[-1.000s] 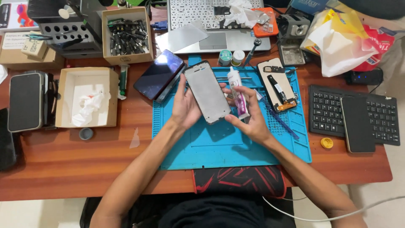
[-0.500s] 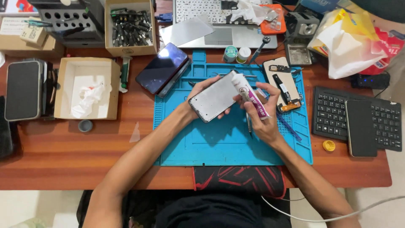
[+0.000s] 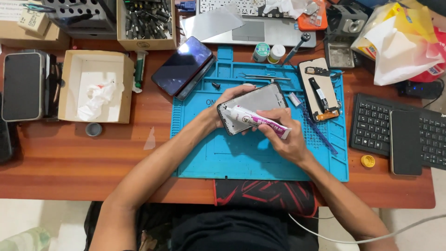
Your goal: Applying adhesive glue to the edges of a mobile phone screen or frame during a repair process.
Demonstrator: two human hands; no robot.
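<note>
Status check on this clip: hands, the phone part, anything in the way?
Left hand grips phone frame over blue mat. Right hand holds glue tube, nozzle at frame's left edge. Nothing obstructing; tweezers lie apart, behind.

My right hand [image 3: 285, 139] grips a white glue tube [image 3: 258, 121] with pink-purple print, and my left hand [image 3: 227, 104] holds a grey phone frame [image 3: 260, 102] with a dark edge. Under them lies a bright blue work mat [image 3: 241, 158] on a reddish-brown wooden desk [image 3: 69, 162]. A glossy black phone [image 3: 182, 66] shows bluish reflections. The open box [image 3: 69, 74] is pale cream inside, with crumpled white tissue [image 3: 95, 98]. The keyboard [image 3: 371, 125] is black, a small cap [image 3: 367, 161] is yellow, and the bag [image 3: 395, 42] is white, yellow and red. The cloth [image 3: 265, 195] on my lap is black with red streaks.
</note>
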